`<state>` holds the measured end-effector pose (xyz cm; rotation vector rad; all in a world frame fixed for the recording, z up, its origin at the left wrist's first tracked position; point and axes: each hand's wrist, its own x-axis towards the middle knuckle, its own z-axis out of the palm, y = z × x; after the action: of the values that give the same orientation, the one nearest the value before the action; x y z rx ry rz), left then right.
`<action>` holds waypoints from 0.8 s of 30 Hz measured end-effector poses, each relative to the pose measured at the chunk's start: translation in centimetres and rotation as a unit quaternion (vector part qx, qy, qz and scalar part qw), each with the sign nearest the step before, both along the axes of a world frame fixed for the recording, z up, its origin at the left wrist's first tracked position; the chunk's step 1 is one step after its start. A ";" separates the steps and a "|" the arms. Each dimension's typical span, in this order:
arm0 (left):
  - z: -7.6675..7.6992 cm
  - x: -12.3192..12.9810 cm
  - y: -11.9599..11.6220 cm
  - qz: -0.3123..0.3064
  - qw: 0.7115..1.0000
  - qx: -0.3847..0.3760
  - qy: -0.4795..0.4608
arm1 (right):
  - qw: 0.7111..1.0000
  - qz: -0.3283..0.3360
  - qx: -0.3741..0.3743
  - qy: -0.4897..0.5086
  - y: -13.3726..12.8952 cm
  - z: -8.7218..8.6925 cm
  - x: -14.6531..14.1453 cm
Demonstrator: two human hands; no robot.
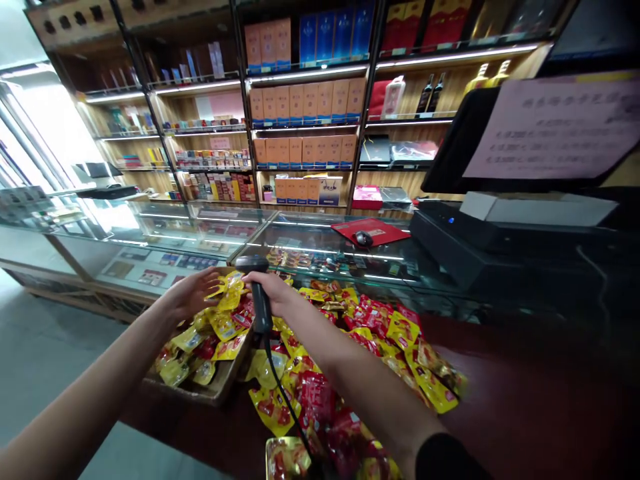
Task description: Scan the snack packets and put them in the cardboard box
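My right hand point(274, 288) is wrapped round the handle of a black barcode scanner point(261, 310), its head at the top and its cord trailing down toward me. Just left of it, my left hand point(196, 293) has its fingers on a yellow snack packet point(232, 291), held up in front of the scanner. Below that hand stands a shallow box point(220, 390) with yellow and red packets in it. A loose heap of red packets point(316, 400) and yellow packets point(433, 390) spreads beneath and beyond my right forearm.
A glass display counter point(300, 230) runs behind the heap, with a red mouse pad point(395, 230) and a computer mouse point(363, 238) on top. At right stands a monitor point(460, 133) with a paper sheet on it. Shelves of boxed goods point(307, 103) line the wall.
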<state>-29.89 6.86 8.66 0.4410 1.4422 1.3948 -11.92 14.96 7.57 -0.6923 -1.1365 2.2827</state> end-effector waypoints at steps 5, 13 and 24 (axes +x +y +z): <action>-1.7 0.7 -0.2 0.011 0.998 0.020 0.059 | 0.999 -0.005 -0.020 -0.046 -0.1 -1.1 1.0; -1.8 10.1 2.3 -0.133 0.982 0.079 0.110 | 0.995 -0.087 -0.033 -0.024 1.5 -2.7 11.8; -8.5 21.9 10.2 -0.291 0.923 0.060 0.243 | 0.984 -0.170 -0.029 -0.054 4.1 -7.8 24.3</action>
<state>-8.00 17.06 0.11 1.2558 1.4387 0.9180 12.35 19.11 -0.23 -0.9639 -0.9205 2.0137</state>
